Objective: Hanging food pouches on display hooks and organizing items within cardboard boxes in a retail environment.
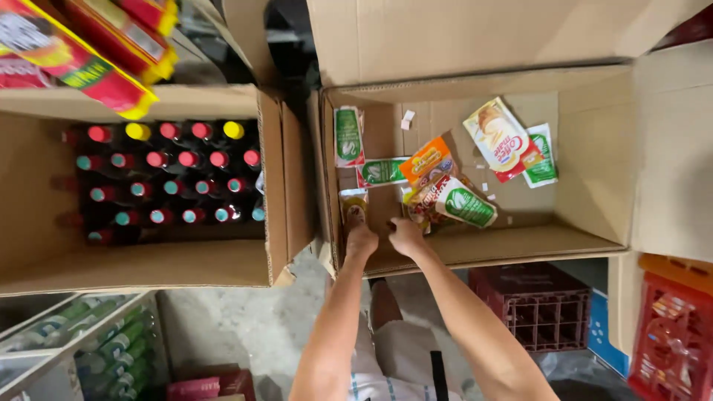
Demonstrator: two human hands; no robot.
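The left hand (pixel 362 239) reaches over the near wall of an open cardboard box (pixel 594 186), fingers pinching the lower end of a small yellowish sachet (pixel 353 205) on the box floor. Just beside it, the right hand (pixel 406 235) curls; whether it grasps anything I cannot tell. Beyond lie green-and-white packets (pixel 466 206), an orange packet (pixel 425 161). Farther left, a carton of capped bottles (pixel 171 178).
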